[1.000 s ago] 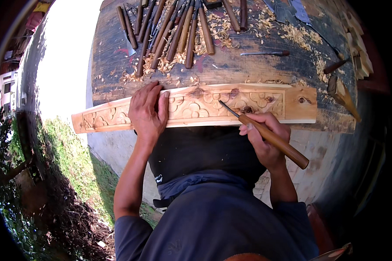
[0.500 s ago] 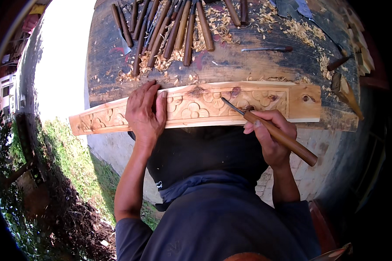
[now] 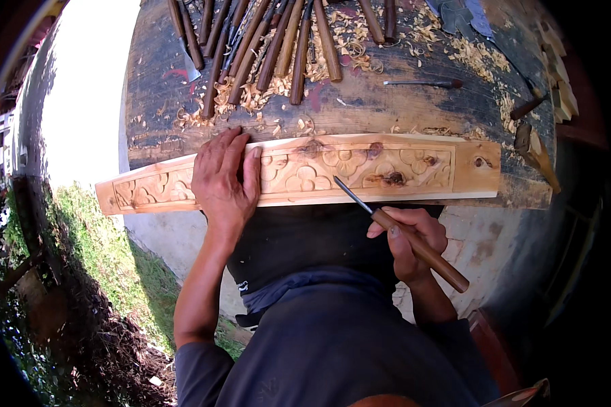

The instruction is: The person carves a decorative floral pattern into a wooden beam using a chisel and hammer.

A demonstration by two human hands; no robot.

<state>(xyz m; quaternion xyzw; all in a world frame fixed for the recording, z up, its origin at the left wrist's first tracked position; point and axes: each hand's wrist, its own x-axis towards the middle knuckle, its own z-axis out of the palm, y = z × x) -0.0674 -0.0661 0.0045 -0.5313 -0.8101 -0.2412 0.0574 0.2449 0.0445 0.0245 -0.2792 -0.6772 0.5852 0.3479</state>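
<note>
Left hand (image 3: 223,182) lies flat, fingers spread, pressing the carved wooden panel (image 3: 360,166) on the dark workbench (image 3: 387,102) — right hand (image 3: 409,239) grips a wooden-handled chisel (image 3: 414,243), its tip at the panel's near edge.

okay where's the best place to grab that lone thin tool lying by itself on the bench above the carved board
Probably by its darker, thicker end at the right of the thin tool, coming straight down from above. It lies flat and nearly level on the bench, apart from the other chisels, with its slim metal shaft pointing left.
</note>
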